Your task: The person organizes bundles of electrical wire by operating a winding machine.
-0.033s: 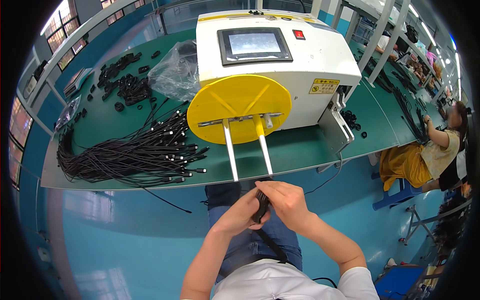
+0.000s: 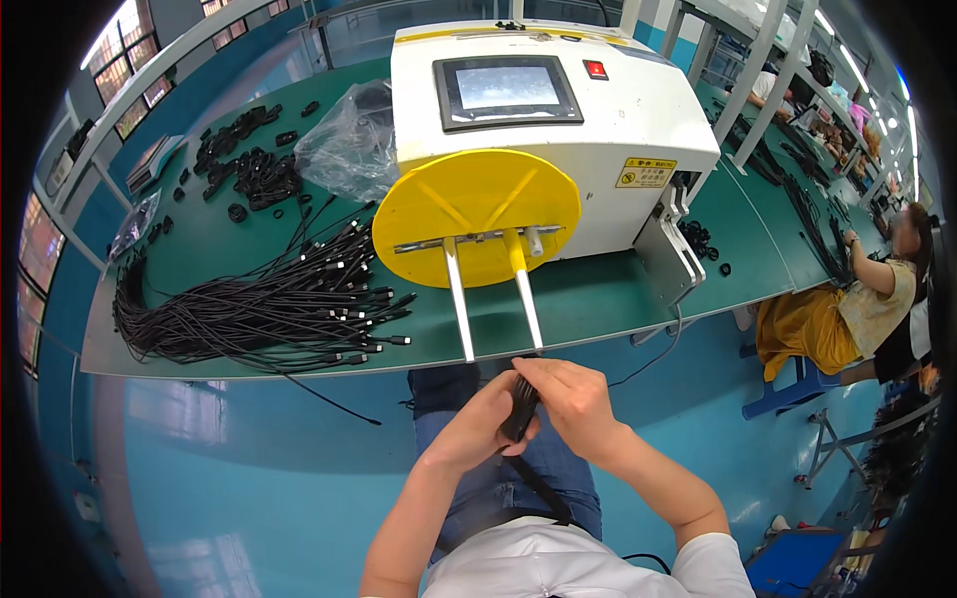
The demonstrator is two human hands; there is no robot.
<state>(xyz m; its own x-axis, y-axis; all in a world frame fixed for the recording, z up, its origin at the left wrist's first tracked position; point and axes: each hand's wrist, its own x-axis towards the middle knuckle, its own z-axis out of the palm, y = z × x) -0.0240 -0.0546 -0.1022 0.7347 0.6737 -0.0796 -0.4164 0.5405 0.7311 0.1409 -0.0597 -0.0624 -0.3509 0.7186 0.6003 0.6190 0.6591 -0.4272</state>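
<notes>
A coiled bundle of black cable (image 2: 519, 411) is held in front of my lap, below the table's front edge. My left hand (image 2: 486, 417) is wrapped round it from the left. At its upper end the fingers of my right hand (image 2: 573, 394) are pinched together; exactly what they grip there is partly hidden. Just beyond my hands, two metal rods (image 2: 528, 304) stick out from a yellow disc (image 2: 477, 189) on a white winding machine (image 2: 558, 164). On the table to the left lies a large bunch of black cables (image 2: 229, 314) with connector ends.
Coiled black cables (image 2: 261, 179) and a clear plastic bag (image 2: 351, 140) lie on the green table (image 2: 598, 299) behind the bunch. One loose cable end hangs over the front edge. A metal bracket (image 2: 673, 249) juts from the machine's right side. Another person (image 2: 867, 289) sits at the far right, handling cables.
My hands have turned the cable bundle very slightly, so more of its side shows between them. Everything else stays in place.
</notes>
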